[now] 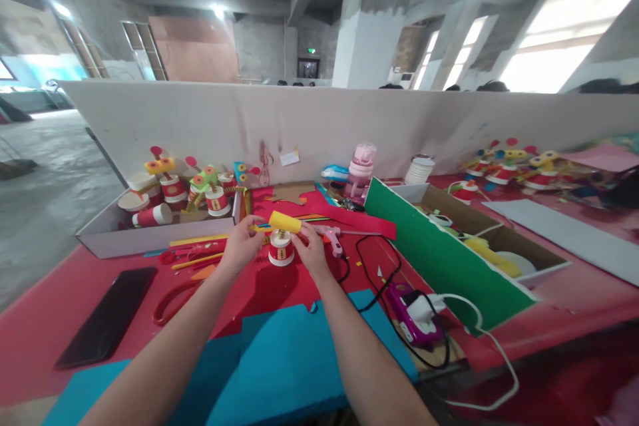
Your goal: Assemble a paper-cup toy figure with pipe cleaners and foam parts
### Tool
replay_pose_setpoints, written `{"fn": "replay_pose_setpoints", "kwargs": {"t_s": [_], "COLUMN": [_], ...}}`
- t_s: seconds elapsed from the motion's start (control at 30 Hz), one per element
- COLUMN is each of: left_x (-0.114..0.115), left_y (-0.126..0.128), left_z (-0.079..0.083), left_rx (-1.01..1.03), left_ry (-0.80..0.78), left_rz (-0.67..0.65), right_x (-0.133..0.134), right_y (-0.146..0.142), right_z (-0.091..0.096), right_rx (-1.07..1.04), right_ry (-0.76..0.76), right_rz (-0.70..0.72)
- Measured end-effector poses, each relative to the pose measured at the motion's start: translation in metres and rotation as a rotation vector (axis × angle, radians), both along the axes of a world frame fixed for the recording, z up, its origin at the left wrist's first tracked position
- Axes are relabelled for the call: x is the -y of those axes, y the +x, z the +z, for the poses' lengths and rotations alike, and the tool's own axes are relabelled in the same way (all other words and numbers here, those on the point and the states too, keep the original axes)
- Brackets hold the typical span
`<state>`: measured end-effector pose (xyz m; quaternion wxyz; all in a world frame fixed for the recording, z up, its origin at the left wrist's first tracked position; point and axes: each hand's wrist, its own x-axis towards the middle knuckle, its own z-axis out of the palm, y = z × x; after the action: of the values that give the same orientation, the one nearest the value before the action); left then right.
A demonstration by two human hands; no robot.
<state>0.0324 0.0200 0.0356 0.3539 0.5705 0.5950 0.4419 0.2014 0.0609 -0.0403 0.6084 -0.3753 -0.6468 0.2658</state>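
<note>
Yellow rolled-paper tube (284, 221): right above the red-and-white paper cup (281, 251), leaning a touch down to the right. Can't tell from my seat if it's touching the folded yellow-and-dark paper spring (282, 234) underneath.
Right hand (312, 251): I've got its fingers closed on the tube's right end. Squeeze too hard and thin paper would probably dent.
Left hand (243, 244): fingers slightly parted near the other end, honestly can't tell if they're pinching anything. If that end has no support, the tube could twist off-level on me.
Paper spring: looks bendy, so pushing straight down might buckle it sideways.
Paper cup: probably light, so a sideways nudge from me could tip it.
Pink plastic glue gun (330, 234): just beside the right hand, red light showing, so maybe hot. Careless knuckle = burn, imo.
Black cord (400, 264): loops loosely over the red worktop (74, 279); snagging it might drag stuff around.
</note>
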Motion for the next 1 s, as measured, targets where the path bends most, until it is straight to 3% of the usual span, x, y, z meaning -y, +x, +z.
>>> {"fn": "replay_pose_setpoints", "kwargs": {"t_s": [0.07,0.17,0.27,0.5,1.0], "left_x": [0.002,0.002,-0.004,-0.015,-0.017], "left_y": [-0.001,-0.002,0.0,0.008,0.005], "left_z": [0.0,-0.002,-0.005,-0.015,-0.021], "left_rx": [-0.085,-0.188,-0.265,-0.39,-0.428], "left_ry": [-0.068,-0.197,-0.236,-0.103,-0.035], "left_rz": [-0.002,-0.109,-0.166,-0.139,-0.153], "right_x": [-0.002,-0.002,0.0,0.0,-0.002], "right_y": [0.0,0.0,0.0,0.002,0.005], "right_z": [-0.002,-0.002,0.0,-0.002,-0.008], "right_rx": [0.007,0.021,0.023,0.048,0.098], "right_ry": [0.001,0.024,0.028,0.023,0.028], "right_rz": [-0.015,-0.006,-0.007,0.022,-0.001]}}
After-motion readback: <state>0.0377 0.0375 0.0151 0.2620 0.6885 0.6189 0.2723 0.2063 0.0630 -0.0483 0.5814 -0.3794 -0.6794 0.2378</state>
